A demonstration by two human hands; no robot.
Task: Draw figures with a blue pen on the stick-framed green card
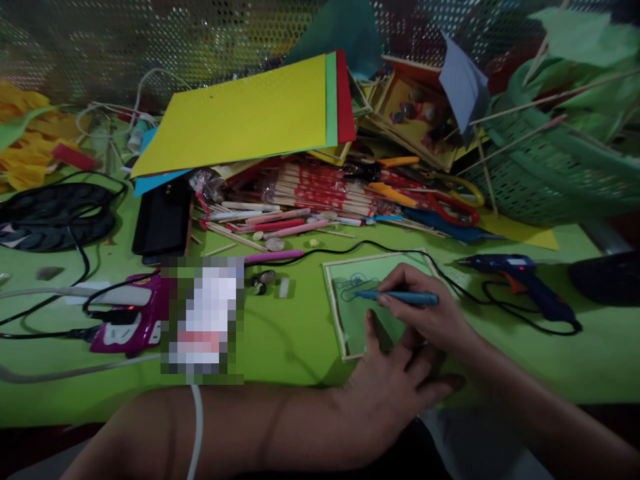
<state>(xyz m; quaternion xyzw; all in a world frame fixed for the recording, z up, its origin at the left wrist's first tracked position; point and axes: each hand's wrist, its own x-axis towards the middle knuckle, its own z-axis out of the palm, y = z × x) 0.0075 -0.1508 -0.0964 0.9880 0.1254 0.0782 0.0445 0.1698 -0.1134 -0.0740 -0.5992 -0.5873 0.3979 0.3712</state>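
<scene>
My right hand (423, 307) is closed around a blue felt-tip pen (407, 297). The pen's tip meets a green sheet (357, 330) framed with thin wooden sticks (334, 313). Blue outlines of a drawing (357, 285) show on the sheet's upper left part. Fingers spread, my left hand (395, 380) lies over the sheet's lower edge, its index finger touching the paper. Part of the frame's right and lower sides is hidden beneath both hands.
A glue gun (520, 273) with a red light lies at right, its black cable looping behind the frame. Scissors (453, 207), stick bundles (320, 190) and coloured sheets (240, 120) crowd the back beside a green basket (555, 153). A blurred-out phone (207, 313) and purple power strip (133, 320) lie left.
</scene>
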